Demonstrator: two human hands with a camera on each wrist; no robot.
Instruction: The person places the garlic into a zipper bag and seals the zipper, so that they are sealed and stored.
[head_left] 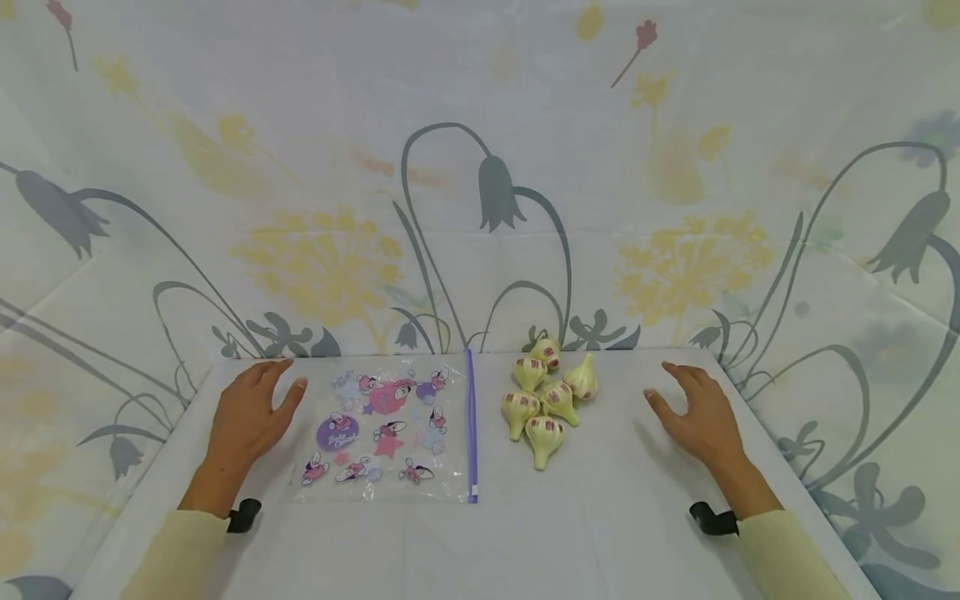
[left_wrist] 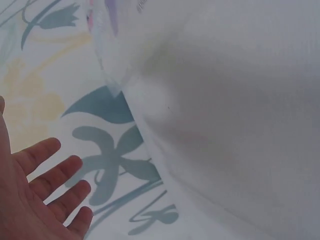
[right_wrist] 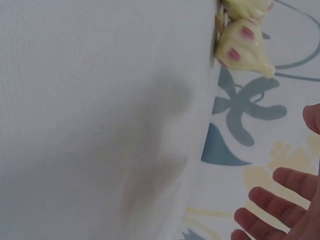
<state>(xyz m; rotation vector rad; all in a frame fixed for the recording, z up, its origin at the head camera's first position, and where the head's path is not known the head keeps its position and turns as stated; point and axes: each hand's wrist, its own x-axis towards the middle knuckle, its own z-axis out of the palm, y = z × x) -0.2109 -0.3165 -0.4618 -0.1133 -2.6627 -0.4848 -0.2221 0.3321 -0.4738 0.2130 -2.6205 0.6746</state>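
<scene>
My left hand (head_left: 251, 414) is held at the left of the table, fingers relaxed and holding nothing. Just right of it lies a clear plastic zipper bag (head_left: 360, 450) printed with pink and purple characters. Its purple slider strip (head_left: 471, 417) runs along the bag's right side. Beside that strip sits a cluster of several garlic bulbs (head_left: 544, 437), pale yellow-green with reddish patches. Over the right part of the table is my right hand (head_left: 701, 421), empty, its fingers spread apart. In the right wrist view a garlic bulb (right_wrist: 242, 47) shows beyond the fingers (right_wrist: 277, 205).
A white cloth covers the table (head_left: 525, 542). Behind it and along both sides hangs a flower-printed curtain (head_left: 480, 275). A black strap piece (head_left: 243, 516) sits at the left wrist, and a similar black piece (head_left: 712, 520) at the right.
</scene>
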